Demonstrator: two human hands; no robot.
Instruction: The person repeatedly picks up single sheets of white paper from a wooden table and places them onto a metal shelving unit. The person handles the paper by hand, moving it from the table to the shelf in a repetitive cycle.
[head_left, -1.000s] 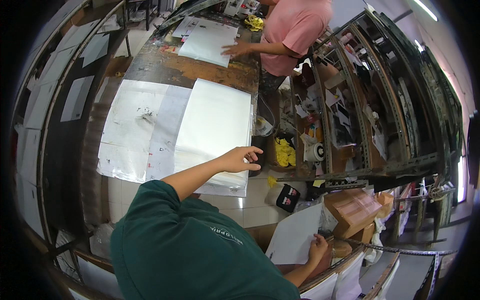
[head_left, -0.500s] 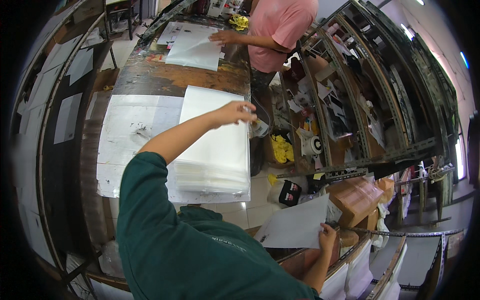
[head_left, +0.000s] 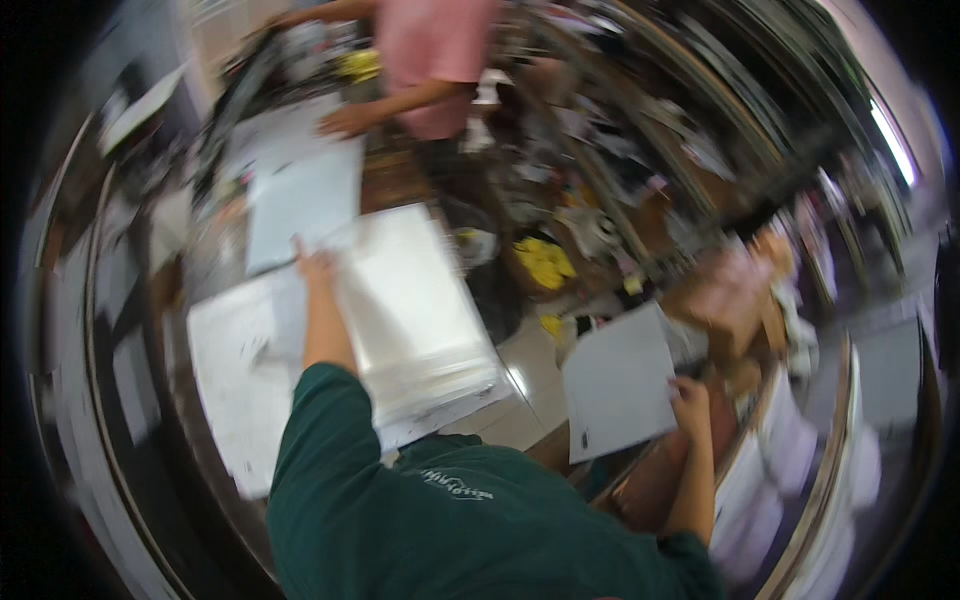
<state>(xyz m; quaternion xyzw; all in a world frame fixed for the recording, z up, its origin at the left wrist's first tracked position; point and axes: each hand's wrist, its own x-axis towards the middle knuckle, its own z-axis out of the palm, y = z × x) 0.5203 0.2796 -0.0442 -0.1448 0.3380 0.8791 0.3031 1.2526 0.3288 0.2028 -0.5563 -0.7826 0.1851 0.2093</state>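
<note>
To the right, my right hand [head_left: 690, 405] is closed on the edge of a pale grey sheet [head_left: 622, 375], which hangs tilted away from the table with a small dark mark at its lower corner. My left hand [head_left: 316, 264] is stretched forward to the near edge of another pale sheet [head_left: 300, 205] on the table. One finger points forward; blur hides whether the hand grips that edge. Just right of this hand lies a thick stack of white sheets [head_left: 420, 300]. The far sheet lies under the hand [head_left: 345, 120] of a person in a pink shirt.
White, stained boards [head_left: 235, 350] cover the table's left part. Cluttered metal shelving [head_left: 600, 170] stands along the right. A cardboard box [head_left: 715, 300] and yellow cloth [head_left: 543, 262] are on that side. White sheets or bags hang by a rack [head_left: 745, 500] at lower right.
My left hand has gone from above the white stack forward and left to the far sheet's near edge. The sheet in my right hand has swung more upright. The view has turned.
</note>
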